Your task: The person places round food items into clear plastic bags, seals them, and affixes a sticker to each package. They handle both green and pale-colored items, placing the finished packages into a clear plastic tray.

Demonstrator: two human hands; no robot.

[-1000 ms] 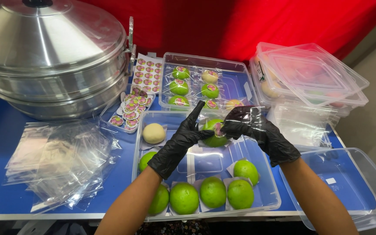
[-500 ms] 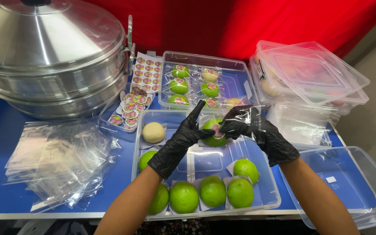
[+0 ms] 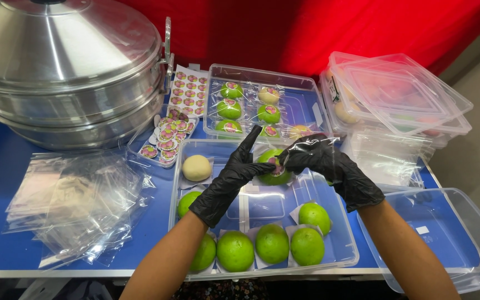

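Observation:
Both my hands wear black gloves and meet over a clear plastic tray (image 3: 344, 244). My left hand (image 3: 233, 176) and my right hand (image 3: 329, 164) together hold a green bun (image 3: 274, 166) wrapped in a clear bag, with a round pink sticker on its front. My left index finger points up beside it. Below in the tray lie several unwrapped green buns (image 3: 271, 243) on paper squares and one pale cream bun (image 3: 196, 167).
A second clear tray (image 3: 306, 98) behind holds several bagged, stickered buns. Sticker sheets (image 3: 189, 91) lie next to a large metal steamer (image 3: 65, 66). Clear bags (image 3: 70, 197) are piled at left. Stacked lidded containers (image 3: 395, 94) stand at right, an empty clear tub (image 3: 445, 239) below them.

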